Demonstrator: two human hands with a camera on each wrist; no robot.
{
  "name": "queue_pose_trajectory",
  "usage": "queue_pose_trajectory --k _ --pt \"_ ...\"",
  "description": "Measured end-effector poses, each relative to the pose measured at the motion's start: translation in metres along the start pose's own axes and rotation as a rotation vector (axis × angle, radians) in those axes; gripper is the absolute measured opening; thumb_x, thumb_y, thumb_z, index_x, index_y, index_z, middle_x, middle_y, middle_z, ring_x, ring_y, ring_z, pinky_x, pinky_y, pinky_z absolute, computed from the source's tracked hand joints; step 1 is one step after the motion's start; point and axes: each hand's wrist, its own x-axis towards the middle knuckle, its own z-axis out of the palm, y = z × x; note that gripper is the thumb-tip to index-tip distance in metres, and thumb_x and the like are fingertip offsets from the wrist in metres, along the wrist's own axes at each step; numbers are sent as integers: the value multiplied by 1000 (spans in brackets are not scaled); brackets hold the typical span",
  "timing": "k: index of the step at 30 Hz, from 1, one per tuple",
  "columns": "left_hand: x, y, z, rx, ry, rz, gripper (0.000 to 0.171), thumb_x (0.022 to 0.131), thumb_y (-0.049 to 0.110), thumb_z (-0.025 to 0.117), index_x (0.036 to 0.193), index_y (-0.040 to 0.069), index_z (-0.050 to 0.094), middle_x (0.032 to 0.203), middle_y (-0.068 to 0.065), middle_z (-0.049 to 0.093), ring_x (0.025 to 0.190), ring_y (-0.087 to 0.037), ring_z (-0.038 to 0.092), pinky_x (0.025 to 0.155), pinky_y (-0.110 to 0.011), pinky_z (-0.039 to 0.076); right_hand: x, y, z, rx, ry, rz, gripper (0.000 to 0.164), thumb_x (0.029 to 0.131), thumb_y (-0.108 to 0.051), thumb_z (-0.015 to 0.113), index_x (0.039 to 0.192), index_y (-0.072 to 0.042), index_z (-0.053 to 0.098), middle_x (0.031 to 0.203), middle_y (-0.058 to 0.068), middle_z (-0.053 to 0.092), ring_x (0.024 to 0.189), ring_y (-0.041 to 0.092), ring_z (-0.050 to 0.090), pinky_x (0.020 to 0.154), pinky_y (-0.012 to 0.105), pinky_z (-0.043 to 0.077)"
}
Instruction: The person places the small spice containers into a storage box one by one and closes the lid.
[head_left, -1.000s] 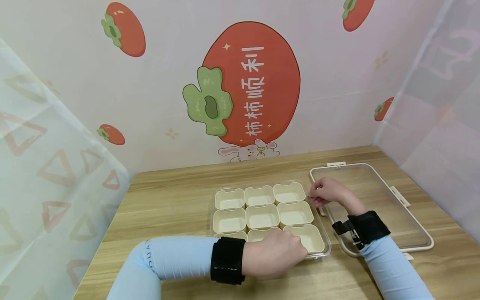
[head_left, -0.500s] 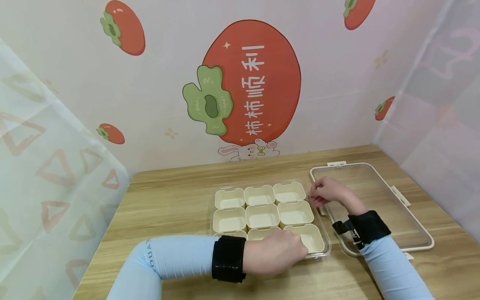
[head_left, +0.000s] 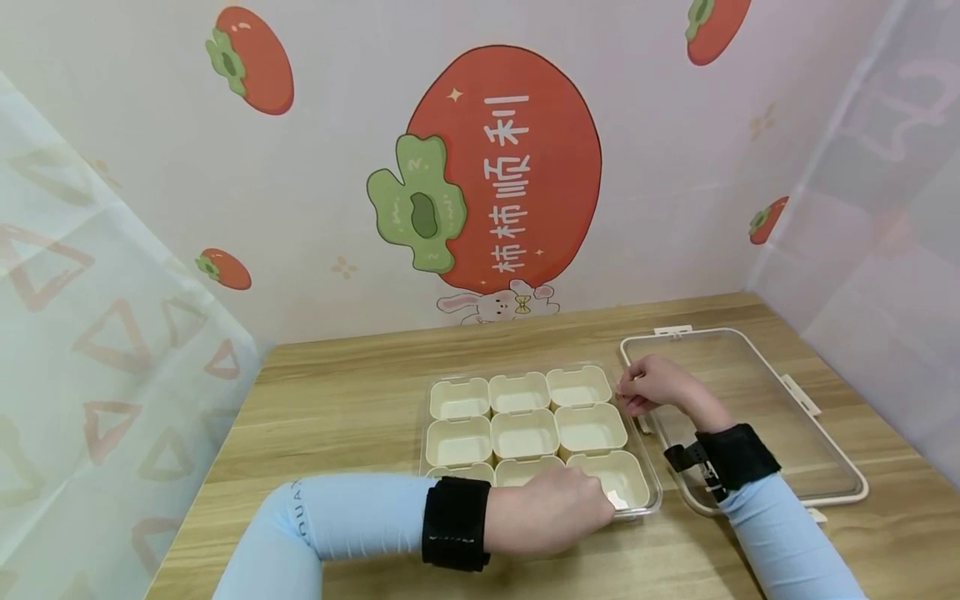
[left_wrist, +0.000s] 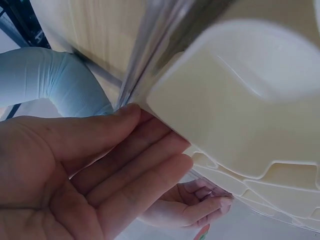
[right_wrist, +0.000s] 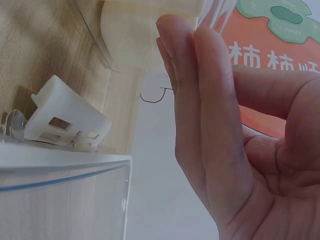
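A clear plastic storage box (head_left: pixel 657 497) lies flat on the wooden table, filled with several cream compartment cups (head_left: pixel 525 433) in rows. My left hand (head_left: pixel 551 510) reaches across the front and pinches the box's edge at the near right corner, its back covering part of the front row. In the left wrist view the thumb and fingertips sit at the edge, beside a cream cup (left_wrist: pixel 225 110). With bent fingers, my right hand (head_left: pixel 654 383) holds the box's right edge toward the back. The right wrist view shows those fingertips overlapping the clear wall.
On the right lies a clear lid (head_left: pixel 757 417) with a cream frame and clips, partly under my right forearm. A lid clip (right_wrist: pixel 67 115) sticks up close to the right hand. A printed backdrop (head_left: pixel 637 208) stands behind the table, with cloth sides.
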Motion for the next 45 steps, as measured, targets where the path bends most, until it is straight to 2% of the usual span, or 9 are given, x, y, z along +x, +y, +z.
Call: queue_pose_trajectory --k 8,12,16,20,27,31,34,40,45 --pt "-5 1 3 83 35 39 20 77 15 66 66 30 58 63 14 59 54 -2 54 46 -23 42 0 2 2 10 -1 5 19 90 -6 53 88 10 62 68 4 65 61 11 64 60 29 57" --pt "-6 1 3 127 11 55 15 78 17 66 72 31 63 72 14 64 67 -3 61 79 -28 52 -1 0 3 -22 12 6 18 91 -6 53 86 10 62 67 5 65 60 11 64 59 29 56" --pt "-10 -2 1 153 -1 35 10 81 20 65 81 30 66 80 12 65 79 -6 64 101 -37 44 -3 -4 4 -92 45 -12 19 91 -7 54 84 8 63 66 5 65 59 11 63 58 29 56" --pt "-19 -7 -1 127 52 -35 6 80 23 67 84 27 65 80 10 62 83 -9 62 98 -37 45 -8 -8 5 -138 62 -10 24 94 -11 53 84 8 65 66 6 67 59 13 65 57 29 55" --pt "-35 -21 2 89 297 -144 9 77 15 65 72 22 61 69 10 56 65 -7 53 65 -21 42 -27 -15 0 -153 142 13 35 98 -20 47 93 13 59 71 12 66 62 16 67 60 32 55" --pt "-46 -31 6 1 370 -205 11 82 17 65 72 19 64 68 9 56 61 -7 50 56 -19 35 -36 -16 -9 -224 208 -12 34 97 -19 49 100 13 60 75 14 66 66 19 68 59 30 52" --pt "-54 -38 9 -51 415 -253 12 84 15 66 72 17 66 69 7 58 61 -8 50 54 -19 32 -42 -16 -17 -285 251 -18 34 97 -21 50 102 10 62 80 15 68 70 21 70 59 29 51" --pt "-71 -53 17 -96 516 -355 8 78 8 69 73 14 66 74 4 61 67 -11 56 59 -21 43 -51 -7 -32 -430 357 -15 33 96 -28 50 100 1 66 78 7 72 70 19 70 60 31 48" --pt "-84 -65 24 -171 567 -472 8 76 7 74 76 12 68 77 3 61 70 -12 56 60 -23 44 -57 3 -44 -488 382 10 38 97 -31 49 108 1 65 77 4 73 76 26 68 62 34 46"
